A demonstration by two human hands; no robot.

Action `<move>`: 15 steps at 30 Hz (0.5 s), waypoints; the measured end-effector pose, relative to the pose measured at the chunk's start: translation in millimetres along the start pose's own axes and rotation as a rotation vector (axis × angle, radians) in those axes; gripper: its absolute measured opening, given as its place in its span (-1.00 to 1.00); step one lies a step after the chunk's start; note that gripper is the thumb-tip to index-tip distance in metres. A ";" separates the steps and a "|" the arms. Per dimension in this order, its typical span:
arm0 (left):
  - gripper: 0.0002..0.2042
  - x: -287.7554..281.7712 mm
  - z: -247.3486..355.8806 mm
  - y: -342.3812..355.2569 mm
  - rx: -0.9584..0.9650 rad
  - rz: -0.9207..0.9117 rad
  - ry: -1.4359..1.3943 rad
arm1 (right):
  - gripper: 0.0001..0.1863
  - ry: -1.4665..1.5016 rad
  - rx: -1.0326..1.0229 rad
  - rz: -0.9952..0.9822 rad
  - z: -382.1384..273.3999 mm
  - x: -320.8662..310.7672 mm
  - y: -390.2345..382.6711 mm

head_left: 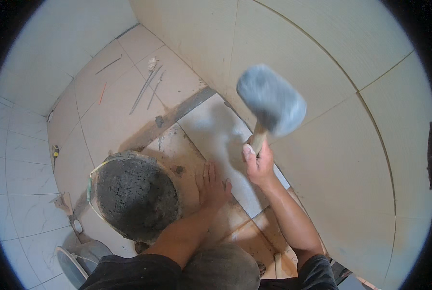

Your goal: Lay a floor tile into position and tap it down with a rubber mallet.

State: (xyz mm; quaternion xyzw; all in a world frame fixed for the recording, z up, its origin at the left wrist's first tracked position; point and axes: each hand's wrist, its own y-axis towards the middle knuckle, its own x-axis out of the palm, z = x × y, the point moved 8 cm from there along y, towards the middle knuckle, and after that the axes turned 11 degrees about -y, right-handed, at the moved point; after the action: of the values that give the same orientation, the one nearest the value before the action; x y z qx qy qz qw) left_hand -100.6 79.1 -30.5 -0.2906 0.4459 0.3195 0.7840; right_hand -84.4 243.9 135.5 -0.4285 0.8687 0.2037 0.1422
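My right hand [258, 162] grips the wooden handle of a mallet with a grey head [271, 99], raised over a white rectangular tile [204, 121] along the right wall. The head is slightly blurred. My left hand [208, 186] rests palm down with fingers apart on the floor tile beside the white tile's left edge. Just left of it is a bucket [136, 195] full of grey mortar, with a wire handle over its side.
Metal rods [143, 92] and a thin orange stick [102, 93] lie on the far floor. A tape measure [55, 151] and trowel [63, 205] are at the left. A grey bucket [71, 266] sits lower left. Tiled walls [322, 159] bound the corner.
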 end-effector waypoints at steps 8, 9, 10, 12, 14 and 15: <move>-0.21 3.5 -0.3 1.8 -0.028 -0.024 0.043 | -0.69 -0.527 0.285 -0.322 84.4 36.1 -20.4; -0.21 2.8 -2.4 -2.0 -0.042 -0.032 0.055 | -0.71 -0.361 0.247 -0.228 59.1 28.4 -12.7; -0.21 1.2 -2.6 -7.0 -0.048 -0.043 0.055 | -0.71 -0.359 0.257 -0.236 44.4 24.6 -11.5; -0.20 -5.1 0.3 -1.2 -0.022 -0.006 0.035 | -0.74 -0.177 0.037 -0.038 8.2 8.2 5.3; -0.20 -3.0 2.1 -0.7 -0.020 -0.005 0.045 | -0.75 -0.127 0.020 -0.002 25.2 10.5 -0.8; -0.20 -1.4 4.7 -0.4 -0.014 -0.007 0.056 | -0.74 -0.175 -0.045 0.004 42.3 14.0 -6.0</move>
State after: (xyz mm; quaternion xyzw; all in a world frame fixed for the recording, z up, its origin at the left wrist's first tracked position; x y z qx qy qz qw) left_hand -98.5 82.1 -27.2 -0.3065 0.4643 0.3117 0.7703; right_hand -84.9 251.2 91.1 -0.4104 0.8490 0.2600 0.2076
